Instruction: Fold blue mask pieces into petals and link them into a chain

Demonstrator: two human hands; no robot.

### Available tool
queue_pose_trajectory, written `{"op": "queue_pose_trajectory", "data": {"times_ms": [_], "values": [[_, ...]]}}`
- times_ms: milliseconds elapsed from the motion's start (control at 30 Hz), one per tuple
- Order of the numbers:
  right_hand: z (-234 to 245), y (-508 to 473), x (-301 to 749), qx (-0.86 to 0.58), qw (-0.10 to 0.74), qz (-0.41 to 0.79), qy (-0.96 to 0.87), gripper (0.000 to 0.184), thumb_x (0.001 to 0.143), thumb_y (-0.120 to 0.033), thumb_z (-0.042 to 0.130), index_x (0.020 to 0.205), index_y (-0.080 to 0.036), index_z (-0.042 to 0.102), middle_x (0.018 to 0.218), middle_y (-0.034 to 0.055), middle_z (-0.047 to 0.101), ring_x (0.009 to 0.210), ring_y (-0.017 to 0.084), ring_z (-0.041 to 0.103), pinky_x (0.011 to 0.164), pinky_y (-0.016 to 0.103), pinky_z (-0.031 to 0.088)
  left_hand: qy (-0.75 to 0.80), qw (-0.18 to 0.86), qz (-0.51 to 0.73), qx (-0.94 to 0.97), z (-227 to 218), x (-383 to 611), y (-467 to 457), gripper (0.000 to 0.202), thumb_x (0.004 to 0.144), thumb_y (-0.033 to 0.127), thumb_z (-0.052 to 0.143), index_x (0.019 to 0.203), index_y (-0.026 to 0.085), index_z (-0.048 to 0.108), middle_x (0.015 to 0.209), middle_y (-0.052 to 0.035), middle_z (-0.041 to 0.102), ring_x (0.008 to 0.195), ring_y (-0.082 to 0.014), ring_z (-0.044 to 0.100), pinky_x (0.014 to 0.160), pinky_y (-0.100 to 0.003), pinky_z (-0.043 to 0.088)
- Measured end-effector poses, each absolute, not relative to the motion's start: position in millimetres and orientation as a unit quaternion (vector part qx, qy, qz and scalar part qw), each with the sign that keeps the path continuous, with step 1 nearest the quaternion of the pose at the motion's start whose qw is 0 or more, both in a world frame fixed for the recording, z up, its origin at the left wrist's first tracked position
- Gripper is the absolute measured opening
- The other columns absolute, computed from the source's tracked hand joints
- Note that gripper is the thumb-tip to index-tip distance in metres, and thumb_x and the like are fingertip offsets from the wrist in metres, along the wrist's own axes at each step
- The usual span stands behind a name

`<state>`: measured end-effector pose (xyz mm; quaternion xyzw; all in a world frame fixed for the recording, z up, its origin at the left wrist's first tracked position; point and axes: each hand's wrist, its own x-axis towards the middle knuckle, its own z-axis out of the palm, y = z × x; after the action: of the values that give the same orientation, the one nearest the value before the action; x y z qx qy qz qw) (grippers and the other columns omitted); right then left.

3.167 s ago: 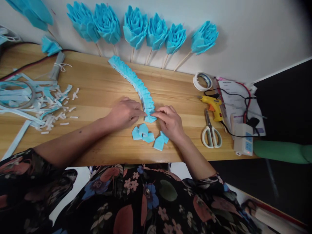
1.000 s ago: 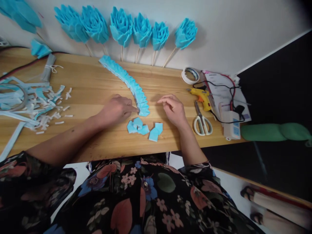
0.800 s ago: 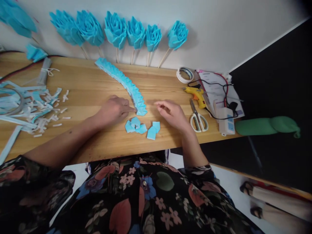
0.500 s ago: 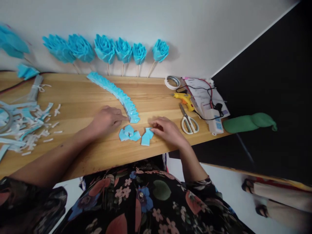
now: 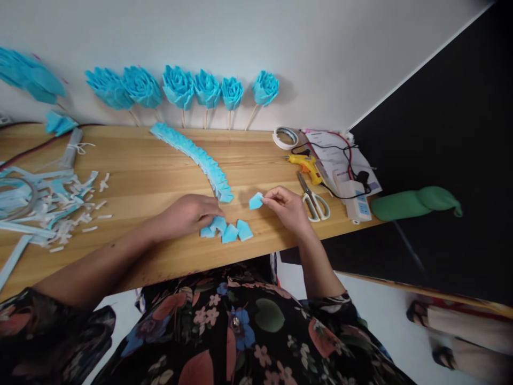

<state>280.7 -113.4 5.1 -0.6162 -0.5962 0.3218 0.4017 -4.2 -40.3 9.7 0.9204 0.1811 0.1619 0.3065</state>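
A long curved chain of folded light-blue pieces (image 5: 192, 155) lies across the wooden table (image 5: 140, 176). Just below its near end my right hand (image 5: 286, 206) pinches one folded blue piece (image 5: 255, 201) and holds it a little above the wood. My left hand (image 5: 188, 213) rests on the table with its fingers curled onto a small pile of loose blue pieces (image 5: 226, 230); whether it grips one I cannot tell.
Several blue paper roses on sticks (image 5: 192, 91) lean against the wall. Scissors (image 5: 315, 198), a yellow glue gun (image 5: 306, 164), a tape roll (image 5: 285, 138) and a power strip (image 5: 358, 198) lie at right. Blue and white paper scraps (image 5: 48, 198) cover the left.
My right hand has picked one blue piece off the table and lifted it. My left hand left the chain's end and moved down onto the loose pile.
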Motion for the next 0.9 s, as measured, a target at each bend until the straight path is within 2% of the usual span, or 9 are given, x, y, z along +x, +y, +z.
{"op": "queue_pose_trajectory", "data": {"times_ms": [133,267,333,400,500,667,767,900], "values": [[22,-103,254,-0.591,0.435,0.225,-0.641,0.013,0.086,-0.027,0.066,0.098,-0.022,0.070,0.094,0.0031,0.075,0.084,0.017,0.067,0.078,0.033,0.053,0.234,0.408,0.207,0.858,18,-2,-43,0.029,0.095,0.031,0.051,0.108,0.018,0.074,0.093,-0.0059,0.075,0.078,-0.0156,0.067,0.070,-0.025,0.051],[31,-96,222,-0.523,0.417,0.073,-0.740,0.019,0.092,-0.020,0.057,0.103,-0.026,0.071,0.097,0.0045,0.075,0.089,0.020,0.066,0.083,0.039,0.052,0.285,0.509,0.210,0.785,27,-3,-43,0.038,0.096,0.046,0.049,0.104,0.018,0.074,0.091,-0.0052,0.076,0.079,-0.0164,0.066,0.070,-0.026,0.051],[28,-93,208,-0.485,0.401,0.037,-0.776,0.023,0.092,-0.016,0.055,0.103,-0.028,0.071,0.096,0.0047,0.074,0.090,0.021,0.065,0.081,0.040,0.052,0.300,0.539,0.224,0.754,29,-3,-42,0.048,0.097,0.052,0.042,0.097,0.016,0.074,0.086,-0.0062,0.075,0.070,-0.0141,0.062,0.065,-0.025,0.049],[24,-91,196,-0.457,0.384,0.030,-0.801,0.025,0.093,-0.015,0.054,0.102,-0.030,0.072,0.095,0.0046,0.073,0.089,0.021,0.064,0.079,0.040,0.052,0.319,0.558,0.241,0.727,28,-3,-40,0.053,0.097,0.055,0.040,0.083,0.014,0.072,0.069,-0.0041,0.068,0.057,-0.0110,0.053,0.056,-0.023,0.044],[24,-89,188,-0.427,0.376,0.067,-0.820,0.018,0.094,-0.021,0.057,0.101,-0.029,0.072,0.096,0.0044,0.072,0.090,0.020,0.064,0.081,0.039,0.052,0.348,0.573,0.272,0.691,24,-4,-36,0.048,0.092,0.054,0.050,0.068,0.015,0.064,0.055,0.0007,0.055,0.049,-0.0087,0.045,0.050,-0.021,0.036],[37,-79,204,-0.484,0.446,0.160,-0.735,0.016,0.095,-0.030,0.056,0.100,-0.027,0.071,0.097,0.0039,0.072,0.093,0.020,0.065,0.086,0.039,0.052,0.373,0.560,0.304,0.674,22,-6,-31,0.041,0.088,0.049,0.053,0.068,0.015,0.064,0.053,0.0018,0.051,0.048,-0.0084,0.042,0.048,-0.021,0.032],[37,-68,214,-0.517,0.444,0.299,-0.668,0.024,0.094,-0.040,0.056,0.106,-0.025,0.070,0.100,0.0044,0.072,0.092,0.019,0.066,0.083,0.036,0.053,0.375,0.538,0.321,0.683,23,-7,-30,0.040,0.089,0.048,0.053,0.067,0.015,0.063,0.054,0.0016,0.052,0.050,-0.0090,0.044,0.050,-0.022,0.035],[30,-57,210,-0.493,0.371,0.491,-0.615,0.033,0.088,-0.049,0.061,0.102,-0.021,0.069,0.090,0.0036,0.070,0.077,0.015,0.063,0.073,0.031,0.052,0.366,0.520,0.324,0.700,20,-7,-30,0.041,0.090,0.049,0.051,0.068,0.016,0.062,0.060,-0.0003,0.058,0.055,-0.0103,0.048,0.055,-0.023,0.039]]}}
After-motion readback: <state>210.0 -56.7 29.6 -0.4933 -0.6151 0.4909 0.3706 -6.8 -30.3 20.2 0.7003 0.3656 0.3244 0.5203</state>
